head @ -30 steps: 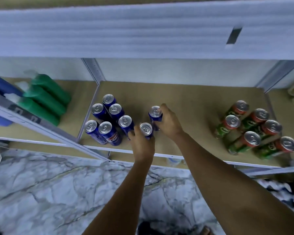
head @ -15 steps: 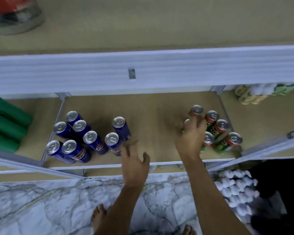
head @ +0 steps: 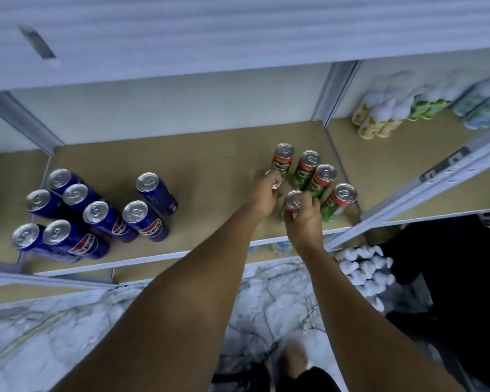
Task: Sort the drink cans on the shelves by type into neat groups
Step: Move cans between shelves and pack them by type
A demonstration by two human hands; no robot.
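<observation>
Six Milo cans (head: 306,168) | left hand (head: 262,195), right hand (head: 303,219) each clasp one, labels hidden | eight Pepsi cans (head: 85,222) left | far-right packs (head: 379,117) blurred

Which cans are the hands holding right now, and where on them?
Each grips one green Milo can near its top: left hand on the can at the group's left, right hand on the front can.

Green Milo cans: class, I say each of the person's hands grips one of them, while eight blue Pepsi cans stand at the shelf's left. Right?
Nearly. The head view shows seven blue Pepsi cans, not eight. The left hand and right hand do each grip one of the green Milo cans.
</observation>
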